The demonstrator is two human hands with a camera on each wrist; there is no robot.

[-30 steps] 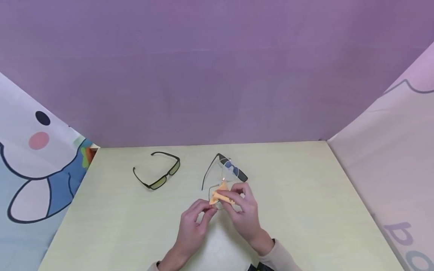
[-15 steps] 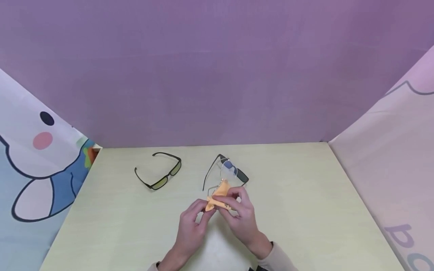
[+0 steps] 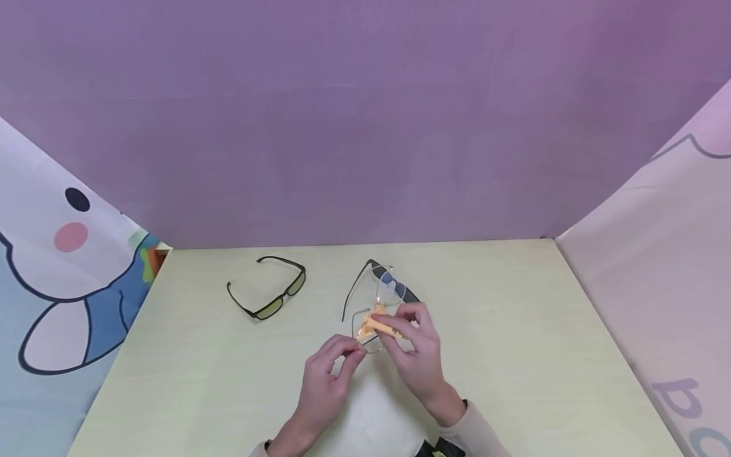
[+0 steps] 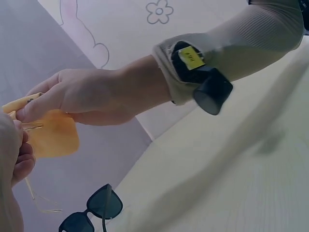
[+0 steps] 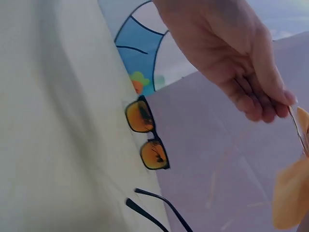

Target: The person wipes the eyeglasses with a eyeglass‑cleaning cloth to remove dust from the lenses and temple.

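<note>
Thin wire-framed glasses with clear lenses are held above the table's near middle. My left hand pinches their frame near one end between thumb and fingers; the right wrist view shows that left hand gripping the thin metal rim. My right hand pinches an orange cloth against the frame around the near lens. In the left wrist view the cloth hangs below the right hand. Fingers and cloth hide part of the near lens.
Black glasses with yellowish lenses lie unfolded at the left of the table. Dark sunglasses lie behind the hands, partly covered from view by the wire glasses. A purple wall stands behind, with printed cloths at both sides.
Against half a second ago, my right hand and the cloth have moved slightly up and to the right, uncovering the rim near my left fingers. The left hand has barely moved.
</note>
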